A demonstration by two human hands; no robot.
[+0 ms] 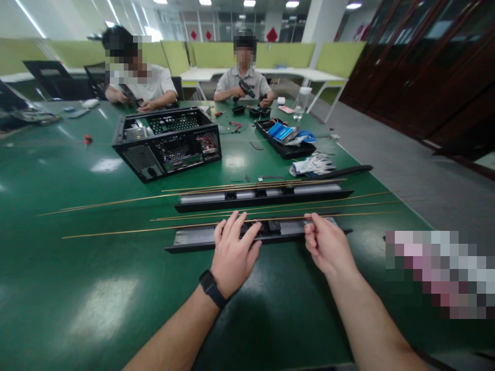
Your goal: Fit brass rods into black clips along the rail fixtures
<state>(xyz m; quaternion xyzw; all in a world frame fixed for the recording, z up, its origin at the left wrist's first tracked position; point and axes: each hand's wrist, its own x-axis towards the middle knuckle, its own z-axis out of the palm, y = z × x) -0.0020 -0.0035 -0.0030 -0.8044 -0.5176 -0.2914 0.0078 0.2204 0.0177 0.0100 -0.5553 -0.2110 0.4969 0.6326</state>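
My left hand [234,247], with a dark watch on its wrist, lies with fingers spread over the near black channel [193,242]. Its fingertips are at a thin brass rod [127,233] that runs lengthwise above the channel; whether they press on it I cannot tell. My right hand [327,239] pinches the same rod between thumb and forefinger near the channel's right end. Dark blocks [274,226] sit inside the channel, partly hidden by my left hand. Just beyond lies a second black channel [209,203] with similar blocks, and several more thin brass rods [170,196] lie around it.
An open black computer case [170,144] stands at the back left. White gloves [311,165] and a black tray [286,149] with blue items lie at the back right. Across the green table [96,288] sit two people, one holding a power drill [246,88].
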